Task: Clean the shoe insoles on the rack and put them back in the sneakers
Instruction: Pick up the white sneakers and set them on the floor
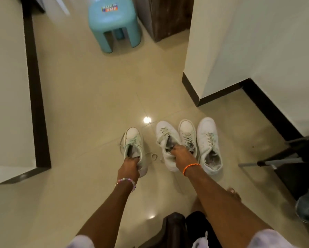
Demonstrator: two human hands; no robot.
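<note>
Four white sneakers stand on the floor (89, 97), the left hand (130, 164) gripping the leftmost sneaker's (135, 149) heel and the right hand (179, 152) reaching into the next sneaker (165, 140) — late stage, I judge (grey insoles apparently inside all four) — only seating left.

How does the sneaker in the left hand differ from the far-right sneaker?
The left-hand sneaker is held at its heel by the left hand; the far-right sneaker is untouched. The left-hand sneaker sits apart from the group; the far-right sneaker stands beside another. Both are white, laced, toes pointing away.
</note>
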